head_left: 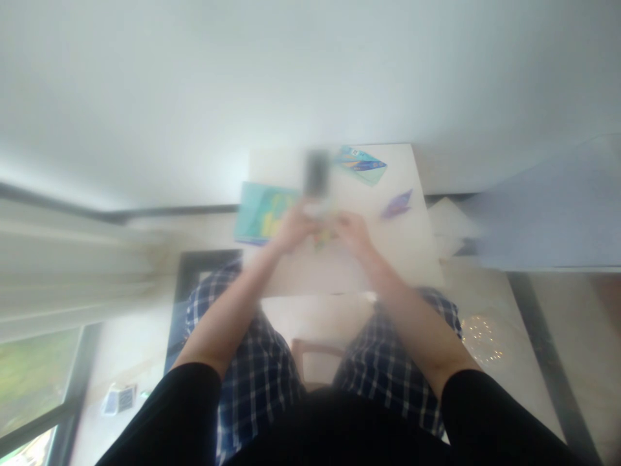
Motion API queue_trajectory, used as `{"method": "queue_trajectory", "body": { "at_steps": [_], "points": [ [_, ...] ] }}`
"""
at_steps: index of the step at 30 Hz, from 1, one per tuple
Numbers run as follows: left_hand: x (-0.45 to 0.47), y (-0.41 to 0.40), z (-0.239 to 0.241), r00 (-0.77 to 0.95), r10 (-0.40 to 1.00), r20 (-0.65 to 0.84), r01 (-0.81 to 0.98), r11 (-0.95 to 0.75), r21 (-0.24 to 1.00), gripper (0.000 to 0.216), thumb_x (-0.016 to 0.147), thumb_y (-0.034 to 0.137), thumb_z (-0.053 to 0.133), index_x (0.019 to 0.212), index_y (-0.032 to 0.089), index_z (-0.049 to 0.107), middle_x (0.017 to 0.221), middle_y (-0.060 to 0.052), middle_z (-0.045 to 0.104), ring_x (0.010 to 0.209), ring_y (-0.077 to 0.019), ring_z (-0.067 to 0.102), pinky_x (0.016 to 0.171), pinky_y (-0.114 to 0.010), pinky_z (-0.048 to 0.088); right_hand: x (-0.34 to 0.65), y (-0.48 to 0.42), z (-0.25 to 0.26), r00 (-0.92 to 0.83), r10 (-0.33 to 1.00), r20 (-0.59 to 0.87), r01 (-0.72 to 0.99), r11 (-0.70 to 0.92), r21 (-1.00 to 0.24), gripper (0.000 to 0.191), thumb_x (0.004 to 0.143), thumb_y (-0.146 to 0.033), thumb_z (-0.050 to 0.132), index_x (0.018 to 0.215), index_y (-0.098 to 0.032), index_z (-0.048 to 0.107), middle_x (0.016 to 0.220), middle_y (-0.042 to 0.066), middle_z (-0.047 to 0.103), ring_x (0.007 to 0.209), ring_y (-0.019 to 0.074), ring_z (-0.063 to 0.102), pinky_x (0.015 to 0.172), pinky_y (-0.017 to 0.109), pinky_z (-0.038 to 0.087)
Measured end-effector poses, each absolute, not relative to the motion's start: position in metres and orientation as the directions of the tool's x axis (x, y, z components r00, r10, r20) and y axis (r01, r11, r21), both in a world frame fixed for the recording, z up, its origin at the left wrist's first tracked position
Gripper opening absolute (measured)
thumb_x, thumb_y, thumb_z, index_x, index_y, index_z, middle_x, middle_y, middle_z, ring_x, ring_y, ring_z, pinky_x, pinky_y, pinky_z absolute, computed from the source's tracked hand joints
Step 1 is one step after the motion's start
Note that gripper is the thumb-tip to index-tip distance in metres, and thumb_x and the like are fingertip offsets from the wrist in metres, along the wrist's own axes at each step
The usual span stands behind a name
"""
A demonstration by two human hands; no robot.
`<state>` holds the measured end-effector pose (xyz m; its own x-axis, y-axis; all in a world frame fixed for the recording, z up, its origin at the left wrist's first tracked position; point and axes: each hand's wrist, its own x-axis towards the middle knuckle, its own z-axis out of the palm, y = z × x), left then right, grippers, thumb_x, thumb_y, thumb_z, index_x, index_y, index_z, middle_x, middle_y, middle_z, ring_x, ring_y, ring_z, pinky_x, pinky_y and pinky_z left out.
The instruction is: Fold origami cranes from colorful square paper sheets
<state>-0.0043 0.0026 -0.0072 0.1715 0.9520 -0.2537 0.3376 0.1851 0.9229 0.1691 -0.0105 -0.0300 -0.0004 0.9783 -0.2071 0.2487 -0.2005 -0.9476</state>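
Observation:
My left hand (297, 228) and my right hand (352, 230) come together over the middle of a white table (315, 275). Between their curled fingers shows a small yellow, green and red piece (320, 239), blurred; its kind cannot be made out. Both hands seem closed on it. Just beyond the left hand's fingers is a dark rectangular object (317, 173), also smeared. A teal sheet or booklet with yellow print (264, 213) lies beside and partly behind my left hand.
Teal and blue packaging (363, 165) lies at the table's far side. A purple folded-looking piece (398, 204) rests to the right. A white wall (291, 77) rises behind the table. Curtains (72, 272) hang at left, and a pale bluish surface (553, 213) stands at right.

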Motion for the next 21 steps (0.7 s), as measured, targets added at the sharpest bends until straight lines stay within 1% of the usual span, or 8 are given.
{"method": "queue_trajectory", "body": {
  "at_steps": [2, 4, 6, 9, 10, 12, 17, 21],
  "points": [
    [-0.001, 0.001, -0.009, 0.189, 0.942, -0.276, 0.28, 0.218, 0.935, 0.064, 0.064, 0.03, 0.077, 0.122, 0.017, 0.055, 0.076, 0.0, 0.067, 0.063, -0.0123, 0.062, 0.059, -0.022, 0.048, 0.17, -0.01, -0.029, 0.04, 0.989, -0.144, 0.358, -0.148, -0.922, 0.035, 0.071, -0.051, 0.068, 0.061, -0.018, 0.063, 0.058, -0.001, 0.064, 0.063, 0.0163, 0.062, 0.063, 0.028, 0.05],
    [0.002, 0.0, -0.01, 0.201, 0.932, -0.3, 0.192, 0.263, 0.946, 0.067, 0.064, 0.029, 0.077, 0.124, 0.016, 0.052, 0.077, 0.0, 0.067, 0.061, -0.0115, 0.061, 0.059, -0.023, 0.049, 0.17, -0.011, -0.029, 0.068, 0.993, -0.098, 0.401, -0.117, -0.909, 0.034, 0.075, -0.048, 0.066, 0.06, -0.018, 0.062, 0.057, -0.001, 0.062, 0.064, 0.0161, 0.061, 0.063, 0.027, 0.048],
    [0.004, -0.001, -0.011, 0.217, 0.921, -0.323, 0.157, 0.294, 0.943, 0.059, 0.065, 0.031, 0.077, 0.118, 0.015, 0.056, 0.077, -0.001, 0.068, 0.06, -0.011, 0.061, 0.058, -0.023, 0.049, 0.17, -0.011, -0.029, 0.09, 0.994, -0.058, 0.42, -0.091, -0.903, 0.035, 0.075, -0.049, 0.065, 0.06, -0.018, 0.061, 0.057, -0.001, 0.06, 0.065, 0.0161, 0.06, 0.063, 0.027, 0.046],
    [0.003, -0.001, -0.011, 0.287, 0.885, -0.366, 0.23, 0.308, 0.923, 0.032, 0.069, 0.036, 0.075, 0.091, 0.015, 0.068, 0.073, -0.003, 0.067, 0.062, -0.0123, 0.061, 0.056, -0.023, 0.05, 0.171, -0.009, -0.029, 0.123, 0.991, -0.045, 0.378, -0.089, -0.921, 0.036, 0.075, -0.052, 0.063, 0.063, -0.018, 0.065, 0.062, -0.001, 0.063, 0.068, 0.0168, 0.061, 0.065, 0.027, 0.046],
    [0.002, -0.001, -0.011, 0.308, 0.873, -0.379, 0.249, 0.31, 0.917, 0.026, 0.069, 0.036, 0.075, 0.083, 0.015, 0.069, 0.071, -0.004, 0.067, 0.062, -0.013, 0.061, 0.055, -0.023, 0.05, 0.171, -0.009, -0.029, 0.131, 0.99, -0.055, 0.355, -0.098, -0.93, 0.036, 0.075, -0.052, 0.063, 0.065, -0.018, 0.066, 0.064, 0.0, 0.065, 0.07, 0.0173, 0.061, 0.066, 0.028, 0.046],
    [0.0, -0.001, -0.013, 0.32, 0.866, -0.385, 0.262, 0.309, 0.914, 0.02, 0.069, 0.034, 0.075, 0.073, 0.015, 0.07, 0.067, -0.004, 0.067, 0.061, -0.0141, 0.062, 0.054, -0.024, 0.051, 0.172, -0.007, -0.028, 0.144, 0.987, -0.067, 0.329, -0.112, -0.938, 0.034, 0.074, -0.051, 0.064, 0.068, -0.018, 0.069, 0.068, 0.0, 0.069, 0.073, 0.0184, 0.063, 0.067, 0.028, 0.047],
    [-0.001, 0.0, -0.021, 0.282, 0.902, -0.328, 0.343, 0.225, 0.912, 0.018, 0.067, 0.032, 0.073, 0.062, 0.015, 0.07, 0.058, -0.004, 0.064, 0.056, -0.0155, 0.06, 0.048, -0.024, 0.047, 0.173, -0.006, -0.028, 0.12, 0.992, -0.025, 0.381, -0.069, -0.922, 0.034, 0.075, -0.05, 0.063, 0.071, -0.018, 0.071, 0.07, 0.001, 0.071, 0.073, 0.0183, 0.063, 0.068, 0.029, 0.047],
    [-0.001, 0.0, -0.019, 0.247, 0.917, -0.313, 0.371, 0.209, 0.905, 0.02, 0.069, 0.033, 0.072, 0.062, 0.015, 0.07, 0.057, -0.004, 0.064, 0.054, -0.0149, 0.059, 0.045, -0.023, 0.044, 0.176, -0.006, -0.027, 0.091, 0.996, -0.011, 0.415, -0.048, -0.909, 0.039, 0.077, -0.054, 0.06, 0.071, -0.016, 0.07, 0.069, 0.002, 0.069, 0.071, 0.0176, 0.062, 0.068, 0.029, 0.046]
  ]
}}
